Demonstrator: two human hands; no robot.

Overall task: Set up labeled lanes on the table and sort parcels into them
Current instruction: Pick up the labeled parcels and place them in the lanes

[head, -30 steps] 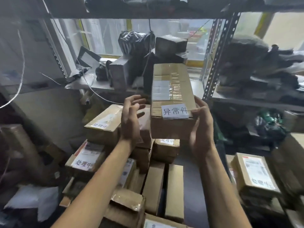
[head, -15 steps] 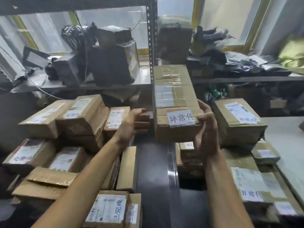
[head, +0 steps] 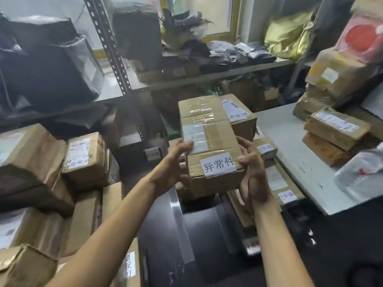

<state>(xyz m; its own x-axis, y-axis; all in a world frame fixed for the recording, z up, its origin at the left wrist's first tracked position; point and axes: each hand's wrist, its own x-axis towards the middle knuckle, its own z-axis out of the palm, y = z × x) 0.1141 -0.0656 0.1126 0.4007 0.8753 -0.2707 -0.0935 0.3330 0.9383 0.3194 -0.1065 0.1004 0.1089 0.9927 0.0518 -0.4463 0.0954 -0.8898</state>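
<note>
**Box held up in both hands**

A taped cardboard box (head: 209, 146) sits at the middle of the view, off every surface, its long side running away from the person. A white label (head: 218, 164) with three handwritten characters is stuck over its near top edge. The left hand (head: 172, 170) grips the box's left side, thumb up on the top face and fingers spread against the side. The right hand (head: 251, 172) clasps the near right corner, thumb on top and fingers curled under (how far under cannot be seen).

Just behind the box, at 12 o'clock, a second carton (head: 240, 119) bears a similar label. A grey table (head: 290, 146) lies at 3 o'clock, with two flat parcels (head: 335, 129) stacked at 2 o'clock on its far end. A pile of brown cartons (head: 85, 158) fills 9 o'clock. A metal shelf (head: 116, 88) at 11 o'clock carries black bags (head: 51, 65), and a yellow bag (head: 288, 36) rests at 1 o'clock.
</note>
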